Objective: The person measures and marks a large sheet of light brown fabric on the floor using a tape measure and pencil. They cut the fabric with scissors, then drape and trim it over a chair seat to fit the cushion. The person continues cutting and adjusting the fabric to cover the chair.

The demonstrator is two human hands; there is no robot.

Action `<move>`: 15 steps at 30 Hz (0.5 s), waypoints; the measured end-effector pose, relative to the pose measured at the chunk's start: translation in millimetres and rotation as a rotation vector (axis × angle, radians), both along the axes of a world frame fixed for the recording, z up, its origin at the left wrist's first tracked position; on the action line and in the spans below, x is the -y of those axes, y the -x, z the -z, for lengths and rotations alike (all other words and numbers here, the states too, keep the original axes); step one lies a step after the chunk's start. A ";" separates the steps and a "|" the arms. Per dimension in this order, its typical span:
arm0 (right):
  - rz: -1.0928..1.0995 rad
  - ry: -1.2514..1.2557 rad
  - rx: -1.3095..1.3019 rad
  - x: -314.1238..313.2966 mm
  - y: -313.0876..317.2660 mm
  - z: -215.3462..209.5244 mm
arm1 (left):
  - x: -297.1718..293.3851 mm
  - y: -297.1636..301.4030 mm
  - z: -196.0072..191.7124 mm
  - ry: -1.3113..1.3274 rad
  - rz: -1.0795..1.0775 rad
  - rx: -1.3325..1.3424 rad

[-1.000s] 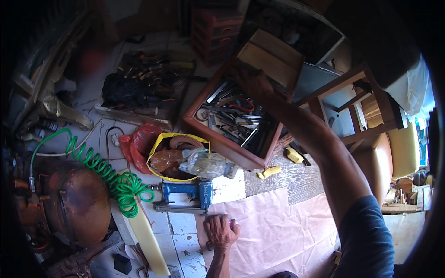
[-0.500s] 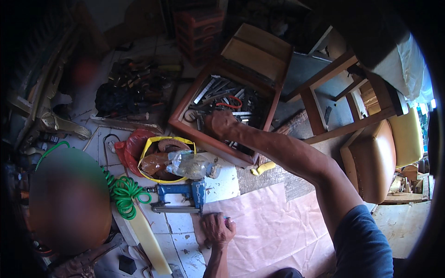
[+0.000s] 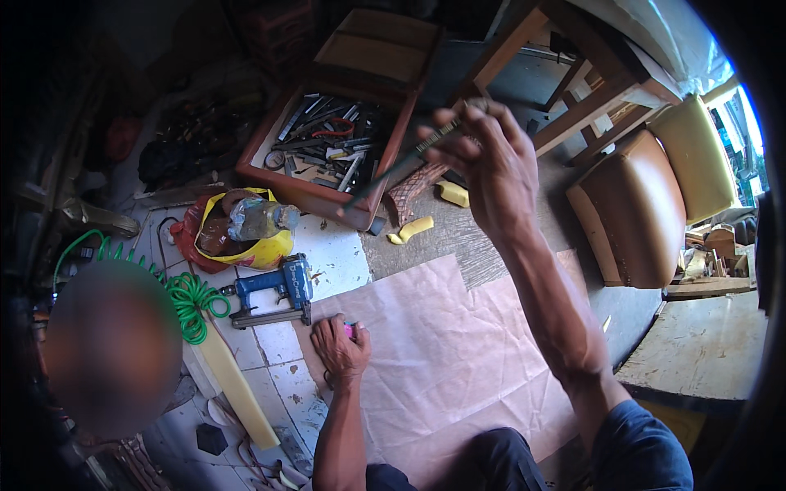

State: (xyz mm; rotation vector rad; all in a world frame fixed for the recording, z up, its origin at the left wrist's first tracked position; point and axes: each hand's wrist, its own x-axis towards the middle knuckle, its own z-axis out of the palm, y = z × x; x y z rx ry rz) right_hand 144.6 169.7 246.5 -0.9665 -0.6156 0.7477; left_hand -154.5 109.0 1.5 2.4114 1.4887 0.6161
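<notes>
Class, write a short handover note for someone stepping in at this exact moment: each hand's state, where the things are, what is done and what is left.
Right hand: raised, gripping a long thin metal tool above the open toolbox.
Left hand: pressed on the corner of the pink sheet, with a small pink thing under the fingers.
Nearby: blue staple gun on the tiled floor beside the sheet, green coiled hose at its left, two yellow pieces past the sheet.
Done: tool is out of the toolbox; sheet lies flat.
Left: the tool has not yet reached the sheet.
</notes>
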 end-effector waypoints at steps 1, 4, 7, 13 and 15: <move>0.082 0.099 -0.107 31.4 -2.3 2.2 | 0.4 -0.8 -0.2 0.009 -0.007 0.000; 0.279 0.258 -0.368 115.5 -9.8 10.2 | -1.1 -5.8 0.0 0.007 -0.026 -0.016; 0.318 0.223 -0.404 185.2 -17.3 13.9 | 1.3 -10.2 2.6 0.089 -0.107 -0.002; 0.352 0.182 -0.470 270.4 -20.3 2.1 | 46.2 7.4 9.0 0.514 -0.270 0.483; 0.334 0.230 -0.493 278.9 -16.5 1.2 | 69.8 16.4 5.7 0.453 -0.214 0.454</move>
